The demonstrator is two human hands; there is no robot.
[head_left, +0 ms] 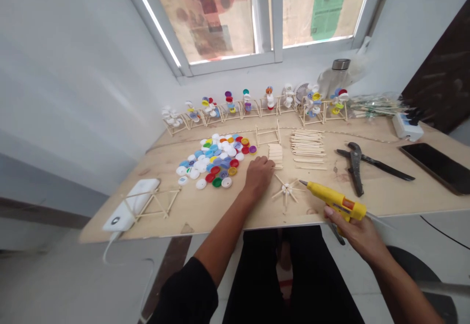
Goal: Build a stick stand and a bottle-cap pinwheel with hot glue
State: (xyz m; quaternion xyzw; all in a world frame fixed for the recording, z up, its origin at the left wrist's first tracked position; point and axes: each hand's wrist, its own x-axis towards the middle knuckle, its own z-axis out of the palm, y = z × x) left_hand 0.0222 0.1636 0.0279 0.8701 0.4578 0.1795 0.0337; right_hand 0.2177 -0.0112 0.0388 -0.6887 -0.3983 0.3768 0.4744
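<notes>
My right hand (360, 233) is wrapped round the handle of a yellow hot glue gun (332, 197), its nozzle pointing left. Just left of that nozzle, a star-shaped piece (287, 190) of thin wooden sticks round a white centre lies on the table. My left hand (260, 173) rests palm down with bent, closed fingers at the near left edge of a pile of short wooden sticks (275, 154); its fingertips are too small to show what they pinch. Longer sticks (307, 147) lie in a stack to the right.
Coloured bottle caps (216, 160) spread out on the left. A stick frame (268, 135) stands behind the short sticks, another (156, 204) by a white power bank (134, 201). Several cap wheels on frames (229, 106) line the back. Pliers (355, 167) and a phone (440, 167) lie right.
</notes>
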